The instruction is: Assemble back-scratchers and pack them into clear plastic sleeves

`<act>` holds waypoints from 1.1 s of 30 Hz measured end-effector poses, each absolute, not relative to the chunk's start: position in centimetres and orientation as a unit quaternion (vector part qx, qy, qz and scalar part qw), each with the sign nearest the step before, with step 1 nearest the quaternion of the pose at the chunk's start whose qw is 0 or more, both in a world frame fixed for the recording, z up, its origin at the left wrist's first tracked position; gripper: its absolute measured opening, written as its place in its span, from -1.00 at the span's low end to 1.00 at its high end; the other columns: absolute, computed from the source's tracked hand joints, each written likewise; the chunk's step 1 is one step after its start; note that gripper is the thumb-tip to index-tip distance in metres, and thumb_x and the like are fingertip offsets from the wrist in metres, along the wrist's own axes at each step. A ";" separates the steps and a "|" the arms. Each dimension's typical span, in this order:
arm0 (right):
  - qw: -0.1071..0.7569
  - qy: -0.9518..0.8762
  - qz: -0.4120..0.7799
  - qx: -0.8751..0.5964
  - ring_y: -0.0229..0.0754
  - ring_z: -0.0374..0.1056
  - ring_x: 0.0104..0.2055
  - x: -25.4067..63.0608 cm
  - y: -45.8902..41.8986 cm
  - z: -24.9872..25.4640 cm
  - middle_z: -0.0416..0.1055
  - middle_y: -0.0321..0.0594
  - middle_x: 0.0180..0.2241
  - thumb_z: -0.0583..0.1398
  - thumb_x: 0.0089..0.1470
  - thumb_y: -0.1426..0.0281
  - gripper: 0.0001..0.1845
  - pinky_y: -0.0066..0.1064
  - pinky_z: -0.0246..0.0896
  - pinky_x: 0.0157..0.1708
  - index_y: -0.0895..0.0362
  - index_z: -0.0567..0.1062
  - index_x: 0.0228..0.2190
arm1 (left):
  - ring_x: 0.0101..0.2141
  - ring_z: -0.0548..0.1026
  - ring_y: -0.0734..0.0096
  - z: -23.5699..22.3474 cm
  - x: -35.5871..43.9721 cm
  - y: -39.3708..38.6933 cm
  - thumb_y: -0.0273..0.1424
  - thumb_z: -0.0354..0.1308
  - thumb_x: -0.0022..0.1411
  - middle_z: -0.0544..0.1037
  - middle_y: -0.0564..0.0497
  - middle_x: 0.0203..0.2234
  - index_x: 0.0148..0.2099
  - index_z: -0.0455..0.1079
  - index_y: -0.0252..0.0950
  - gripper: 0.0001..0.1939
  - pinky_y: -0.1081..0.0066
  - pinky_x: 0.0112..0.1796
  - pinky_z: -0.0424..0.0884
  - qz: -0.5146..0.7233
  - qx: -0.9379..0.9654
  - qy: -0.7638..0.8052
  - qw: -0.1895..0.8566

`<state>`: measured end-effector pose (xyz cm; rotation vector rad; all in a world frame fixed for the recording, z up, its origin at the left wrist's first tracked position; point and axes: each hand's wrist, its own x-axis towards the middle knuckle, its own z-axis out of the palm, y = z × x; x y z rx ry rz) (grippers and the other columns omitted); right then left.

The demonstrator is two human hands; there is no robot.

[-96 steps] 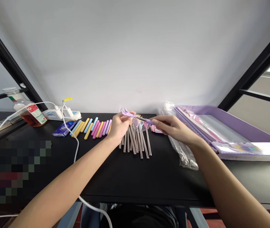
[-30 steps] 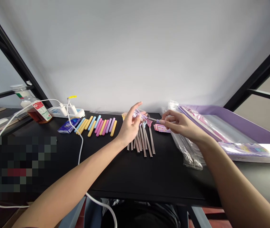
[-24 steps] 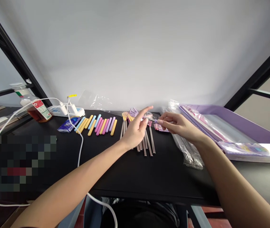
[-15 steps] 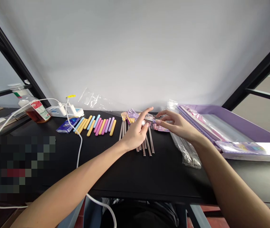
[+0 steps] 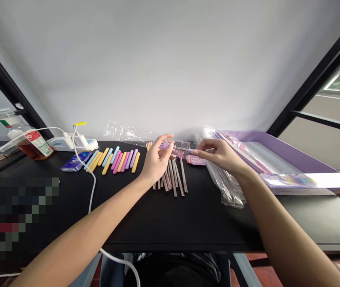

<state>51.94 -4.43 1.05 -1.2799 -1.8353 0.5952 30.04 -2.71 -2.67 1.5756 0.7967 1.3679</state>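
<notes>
In the head view, your left hand [image 5: 157,159] is curling loosely around the near-hidden purple head of the rod [image 5: 182,150], over the metal tubes [image 5: 174,179]; your right hand [image 5: 218,154] is pinching its right end. Bare desk [image 5: 170,223] is lying nearer you.

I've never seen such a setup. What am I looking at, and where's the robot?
There's no robot: every picture comes from one camera worn on a person's head, looking forward and down. The bare left hand and right hand hold a thin metal rod with purple ends. On the black tabletop lie rounded yellow, blue, pink and purple sticks, a bunch of shiny metal rods and crumpled clear plastic. An open purple box is at the right, a clear bottle of brown liquid at the left.
</notes>
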 end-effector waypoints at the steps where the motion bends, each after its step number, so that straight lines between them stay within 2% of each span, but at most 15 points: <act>1: 0.406 -0.727 0.230 -0.504 -0.21 0.23 -0.42 51.9 -4.4 1.0 0.34 -0.27 -0.51 0.33 -0.03 -0.16 -0.42 -0.35 0.07 -0.40 0.12 0.41 -0.53 | -0.24 0.60 0.29 -2.7 30.1 -2.6 -0.22 0.19 0.36 0.55 -0.06 -0.04 0.14 0.42 -0.14 -0.66 0.23 -0.14 0.58 0.548 0.634 0.317 0.443; 3: 0.421 -0.724 0.222 -0.499 -0.24 0.17 -0.44 51.6 -4.4 0.9 0.28 -0.29 -0.51 0.26 0.03 -0.19 -0.39 -0.37 0.03 -0.43 0.11 0.37 -0.51 | -0.26 0.61 0.30 -2.9 30.3 -2.7 -0.24 0.20 0.35 0.58 -0.03 -0.15 0.12 0.43 -0.17 -0.68 0.24 -0.13 0.59 0.542 0.641 0.303 0.452; 6: 0.450 -0.700 0.247 -0.497 -0.26 0.08 -0.49 50.9 -4.3 0.4 0.20 -0.31 -0.51 0.06 0.15 -0.26 -0.34 -0.38 -0.03 -0.49 0.09 0.31 -0.50 | -0.26 0.61 0.30 -3.0 30.7 -3.2 -0.22 0.21 0.35 0.59 -0.03 -0.21 0.09 0.45 -0.19 -0.69 0.24 -0.10 0.59 0.529 0.652 0.281 0.464; 8: 0.469 -0.676 0.277 -0.496 -0.26 0.05 -0.52 50.2 -4.1 -0.2 0.16 -0.31 -0.52 -0.05 0.16 -0.31 -0.30 -0.38 -0.06 -0.54 0.07 0.28 -0.49 | -0.26 0.61 0.30 -3.1 31.0 -3.6 -0.19 0.20 0.35 0.61 -0.04 -0.20 0.06 0.47 -0.19 -0.69 0.24 -0.09 0.58 0.517 0.660 0.276 0.470; 11: 0.500 -0.640 0.300 -0.500 -0.24 0.06 -0.55 49.4 -3.9 -1.0 0.12 -0.33 -0.55 -0.09 0.12 -0.35 -0.28 -0.37 -0.05 -0.57 0.05 0.24 -0.49 | -0.25 0.61 0.31 -3.1 31.2 -3.9 -0.18 0.19 0.36 0.61 -0.05 -0.11 0.04 0.49 -0.19 -0.71 0.27 -0.09 0.57 0.510 0.672 0.271 0.464; 14: 0.520 -0.615 0.324 -0.497 -0.25 0.09 -0.56 49.1 -3.6 -1.4 0.15 -0.33 -0.55 -0.06 0.16 -0.32 -0.31 -0.38 -0.02 -0.57 0.05 0.28 -0.47 | -0.24 0.61 0.32 -2.9 31.0 -3.7 -0.21 0.19 0.36 0.59 -0.05 -0.07 0.02 0.50 -0.20 -0.73 0.30 -0.12 0.58 0.523 0.676 0.275 0.441; 17: 0.524 -0.604 0.342 -0.493 -0.26 0.12 -0.56 49.6 -3.5 -1.1 0.22 -0.31 -0.53 0.03 0.18 -0.25 -0.37 -0.39 0.03 -0.57 0.07 0.39 -0.41 | -0.28 0.60 0.32 -2.6 30.4 -3.1 -0.25 0.19 0.37 0.60 -0.04 -0.18 0.05 0.48 -0.20 -0.74 0.30 -0.15 0.57 0.542 0.656 0.303 0.429; 21: 0.466 -0.642 0.365 -0.487 -0.25 0.24 -0.49 50.6 -3.6 -0.4 0.42 -0.21 -0.44 0.30 0.06 -0.10 -0.48 -0.36 0.19 -0.47 0.13 0.52 -0.32 | -0.29 0.58 0.33 -2.2 29.3 -2.0 -0.29 0.15 0.39 0.58 -0.02 -0.23 0.08 0.45 -0.15 -0.75 0.32 -0.22 0.55 0.582 0.615 0.343 0.407; 23: 0.434 -0.669 0.377 -0.470 -0.25 0.28 -0.46 50.9 -3.8 -0.2 0.49 -0.15 -0.39 0.37 0.01 -0.02 -0.52 -0.35 0.22 -0.44 0.16 0.57 -0.31 | -0.32 0.56 0.35 -2.2 29.0 -1.5 -0.31 0.14 0.39 0.56 -0.01 -0.28 0.07 0.45 -0.14 -0.76 0.32 -0.23 0.54 0.593 0.603 0.357 0.398; 28: 0.421 -0.692 0.383 -0.444 -0.25 0.30 -0.45 51.4 -3.9 -0.3 0.53 -0.14 -0.40 0.34 0.08 0.03 -0.57 -0.34 0.21 -0.43 0.17 0.64 -0.34 | -0.40 0.53 0.41 -2.2 29.0 -1.3 -0.34 0.12 0.38 0.52 0.02 -0.36 0.06 0.46 -0.14 -0.77 0.37 -0.30 0.53 0.598 0.593 0.354 0.407; 33: 0.410 -0.707 0.361 -0.449 -0.24 0.27 -0.46 51.8 -3.6 -0.5 0.48 -0.18 -0.50 0.40 0.00 0.04 -0.59 -0.35 0.15 -0.46 0.16 0.68 -0.40 | -0.41 0.54 0.45 -2.2 29.1 -1.6 -0.39 0.13 0.36 0.50 0.05 -0.39 0.03 0.46 -0.19 -0.77 0.43 -0.36 0.55 0.592 0.593 0.325 0.438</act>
